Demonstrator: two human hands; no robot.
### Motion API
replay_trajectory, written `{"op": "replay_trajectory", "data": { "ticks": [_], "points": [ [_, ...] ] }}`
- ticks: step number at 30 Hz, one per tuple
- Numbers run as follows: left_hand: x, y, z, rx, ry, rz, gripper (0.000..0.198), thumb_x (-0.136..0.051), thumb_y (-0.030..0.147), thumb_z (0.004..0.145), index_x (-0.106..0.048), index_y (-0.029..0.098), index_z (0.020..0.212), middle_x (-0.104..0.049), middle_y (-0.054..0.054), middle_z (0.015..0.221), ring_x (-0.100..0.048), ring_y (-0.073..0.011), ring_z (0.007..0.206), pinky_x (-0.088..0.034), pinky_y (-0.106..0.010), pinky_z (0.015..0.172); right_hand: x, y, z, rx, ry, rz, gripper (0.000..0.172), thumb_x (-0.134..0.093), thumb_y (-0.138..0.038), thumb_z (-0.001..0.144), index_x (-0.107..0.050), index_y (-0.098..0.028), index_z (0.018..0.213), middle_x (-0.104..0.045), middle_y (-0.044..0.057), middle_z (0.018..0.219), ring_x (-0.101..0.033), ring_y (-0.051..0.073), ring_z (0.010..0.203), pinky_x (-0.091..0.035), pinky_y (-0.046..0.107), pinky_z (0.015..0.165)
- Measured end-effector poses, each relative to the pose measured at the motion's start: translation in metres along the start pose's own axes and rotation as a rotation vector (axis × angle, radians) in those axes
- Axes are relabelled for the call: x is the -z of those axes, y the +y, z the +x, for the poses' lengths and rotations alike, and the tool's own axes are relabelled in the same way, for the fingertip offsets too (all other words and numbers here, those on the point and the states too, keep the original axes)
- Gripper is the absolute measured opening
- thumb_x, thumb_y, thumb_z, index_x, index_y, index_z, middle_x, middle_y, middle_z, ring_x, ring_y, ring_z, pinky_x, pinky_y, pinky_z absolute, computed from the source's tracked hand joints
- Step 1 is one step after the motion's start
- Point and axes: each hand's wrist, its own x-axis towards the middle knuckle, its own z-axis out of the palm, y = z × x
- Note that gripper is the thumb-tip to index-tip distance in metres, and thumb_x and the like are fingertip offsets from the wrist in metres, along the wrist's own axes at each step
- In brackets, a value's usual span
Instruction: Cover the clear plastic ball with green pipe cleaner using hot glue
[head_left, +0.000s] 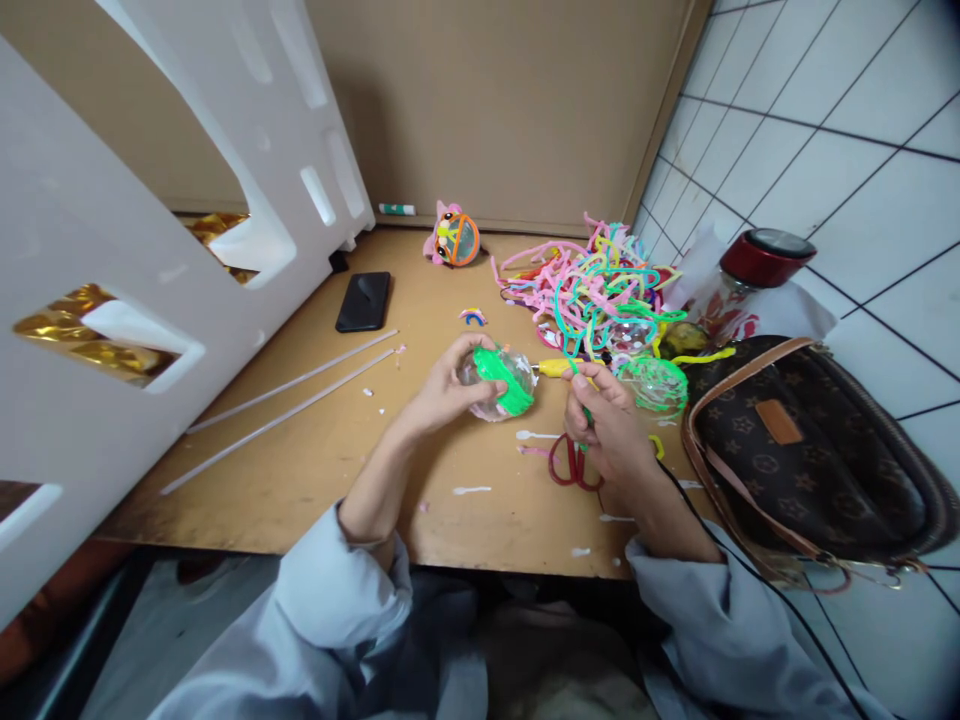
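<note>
My left hand [456, 385] is closed round a clear plastic ball [487, 407], its thumb pressed on a wide band of green fuzzy pipe cleaner [504, 380] across the ball. To the right, my right hand [600, 410] pinches a short green pipe cleaner [588, 415] between thumb and fingers, apart from the ball. A yellow hot-glue gun [553, 368] lies just behind that hand, partly hidden by it, its tip near the ball. Red-handled scissors [574, 468] rest below the right hand, which covers their blades. Another ball wound with green strands [656, 385] sits beyond the right hand.
Tangled colourful pipe cleaners [585, 285] pile at the back right, near a red-lidded jar [765, 258] and a brown patterned bag [810, 450]. A decorated ball [455, 238], a phone [364, 302], two white sticks [277, 425] and glue scraps lie about. A white plastic panel [187, 230] stands left.
</note>
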Motion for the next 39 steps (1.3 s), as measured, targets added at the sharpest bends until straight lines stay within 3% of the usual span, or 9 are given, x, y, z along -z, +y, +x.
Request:
{"op": "replay_trajectory", "data": {
  "ticks": [6,9,13,17,23,28,33,39],
  "points": [
    [0.012,0.003,0.000,0.111,-0.048,-0.385,0.051,-0.080,0.040,0.060,-0.050,0.026,0.099,-0.064,0.000,0.092,-0.062,-0.0151,0.071,-0.054,-0.028,0.062,0.008,-0.001,0.004,-0.083,-0.069,0.189,0.028,-0.069,-0.038,0.081,-0.046,-0.025,0.090,-0.044,-0.014,0.049,-0.024,0.004,0.035,-0.019,0.019,0.040],
    [0.020,0.003,-0.002,0.079,0.005,-0.517,0.054,-0.079,0.052,0.058,-0.053,0.027,0.098,-0.067,-0.004,0.106,-0.068,-0.0258,0.096,-0.060,-0.039,0.077,0.010,-0.001,0.006,-0.064,-0.058,0.211,0.029,-0.070,-0.036,0.081,-0.043,-0.026,0.085,-0.042,-0.013,0.053,-0.027,0.005,0.039,-0.022,0.020,0.042],
    [0.023,0.001,-0.006,0.041,0.042,-0.569,0.058,-0.072,0.066,0.058,-0.054,0.027,0.098,-0.068,-0.003,0.110,-0.059,-0.0334,0.121,-0.057,-0.050,0.093,0.008,0.000,0.006,-0.005,-0.010,0.169,0.029,-0.073,-0.037,0.075,-0.048,-0.025,0.084,-0.047,-0.010,0.061,-0.038,0.007,0.046,-0.030,0.021,0.045],
    [0.020,-0.004,-0.008,0.013,0.036,-0.634,0.062,-0.072,0.068,0.057,-0.050,0.029,0.100,-0.068,-0.002,0.104,-0.064,-0.0314,0.113,-0.058,-0.051,0.092,0.003,0.000,0.003,0.080,0.043,0.085,0.028,-0.076,-0.038,0.069,-0.058,-0.024,0.083,-0.055,-0.006,0.067,-0.045,0.008,0.053,-0.036,0.023,0.049],
    [0.018,-0.002,-0.010,0.004,-0.048,-0.624,0.059,-0.068,0.066,0.063,-0.044,0.031,0.105,-0.064,-0.002,0.105,-0.068,-0.0284,0.101,-0.059,-0.051,0.085,0.000,0.004,0.000,0.153,0.165,-0.057,0.025,-0.077,-0.041,0.069,-0.067,-0.023,0.082,-0.048,-0.008,0.051,-0.034,0.007,0.046,-0.025,0.023,0.045],
    [0.019,0.005,-0.007,0.031,-0.078,-0.582,0.054,-0.075,0.053,0.061,-0.047,0.028,0.100,-0.065,-0.002,0.097,-0.070,-0.0242,0.091,-0.059,-0.041,0.080,0.003,0.005,0.001,0.153,0.109,-0.161,0.024,-0.068,-0.044,0.079,-0.068,-0.020,0.077,-0.044,-0.008,0.049,-0.035,0.008,0.046,-0.026,0.024,0.048],
    [0.016,0.004,-0.005,0.037,-0.160,-0.422,0.053,-0.079,0.043,0.063,-0.048,0.028,0.104,-0.064,0.001,0.097,-0.067,-0.0178,0.078,-0.055,-0.031,0.067,0.004,0.005,0.003,0.162,0.070,-0.270,0.019,-0.066,-0.039,0.075,-0.065,-0.020,0.073,-0.052,-0.005,0.053,-0.044,0.010,0.052,-0.035,0.025,0.054],
    [0.010,0.001,-0.003,0.005,-0.057,-0.306,0.054,-0.081,0.039,0.061,-0.050,0.025,0.103,-0.061,0.002,0.092,-0.059,-0.0138,0.073,-0.049,-0.025,0.065,0.017,0.011,0.008,0.223,0.093,-0.507,0.015,-0.055,-0.029,0.069,-0.067,-0.021,0.066,-0.061,-0.002,0.062,-0.052,0.013,0.059,-0.038,0.027,0.059]
  ]
}}
